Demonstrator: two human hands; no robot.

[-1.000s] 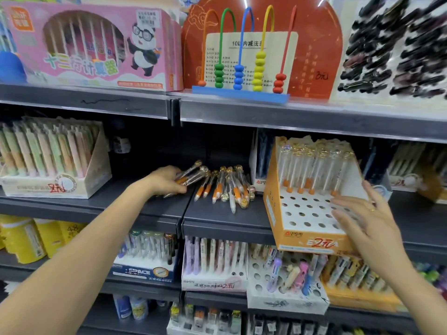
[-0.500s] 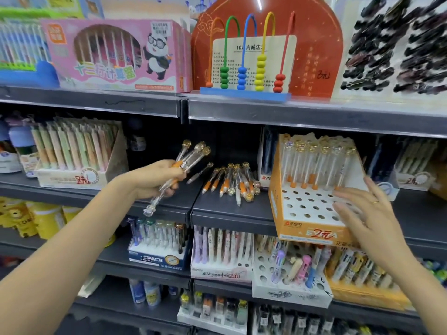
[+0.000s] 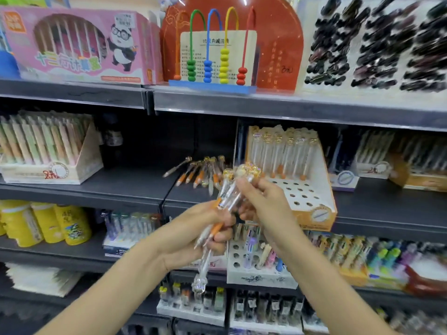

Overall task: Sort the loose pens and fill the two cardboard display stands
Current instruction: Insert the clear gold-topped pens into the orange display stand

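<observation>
My left hand point(image 3: 193, 235) grips a small bunch of clear pens with orange grips point(image 3: 226, 197) in front of the middle shelf. My right hand point(image 3: 263, 201) pinches the upper part of that bunch, near the gold-capped ends. One pen in the bunch points the other way, its clear cap hanging below my left hand. Several loose pens point(image 3: 200, 174) of the same kind lie in a heap on the dark shelf behind. To their right stands the orange-and-white cardboard display stand point(image 3: 314, 189), with one row of pens at its back and several bare holes.
A full stand of pastel pens point(image 3: 46, 151) sits at the left of the same shelf. The shelf above carries a pink panda box point(image 3: 79, 47) and a bead abacus point(image 3: 212, 49). Below are more pen stands point(image 3: 256, 264) and yellow bottles point(image 3: 48, 226).
My left hand lifted a few pens off the shelf heap and brought them toward me. My right hand left the orange stand and took hold of the bunch's top.
</observation>
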